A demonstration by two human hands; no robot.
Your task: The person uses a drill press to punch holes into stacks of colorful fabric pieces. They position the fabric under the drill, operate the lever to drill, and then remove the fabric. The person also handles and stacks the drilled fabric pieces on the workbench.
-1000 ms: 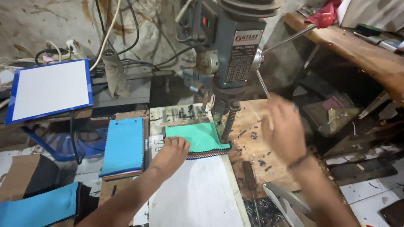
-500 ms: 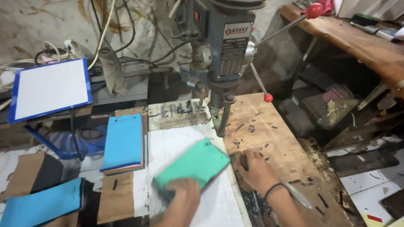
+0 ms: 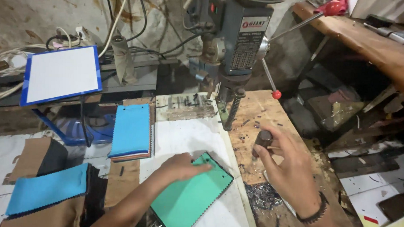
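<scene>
Green fabric swatch stack (image 3: 191,197) lying flat on the white sheet (image 3: 183,137), just in front of the drill press (image 3: 233,43) and slightly to its left, tilted with one corner toward the column. Thin layers with pinked edges and small holes near the top edge; probably light, soft and floppy, the layers apt to slide or fan apart. Best taken by pinching through the whole thickness at the bound, punched edge, or slid flat under a spread palm.

Left hand (image 3: 178,166) resting palm-down on the near top corner of the stack, fingers spread and flat, pressing, not clamped around anything.

Right hand (image 3: 286,168) over the wooden board (image 3: 259,129) in front of the drill press and to its right, fingers curled closed around a small dark cylindrical piece (image 3: 262,140); small, hard and rigid by the look of it, easy to roll.

Blue swatch stack (image 3: 130,132) left of the drill press base; metal shavings (image 3: 262,196) in front of the board, nearer the viewer.
</scene>
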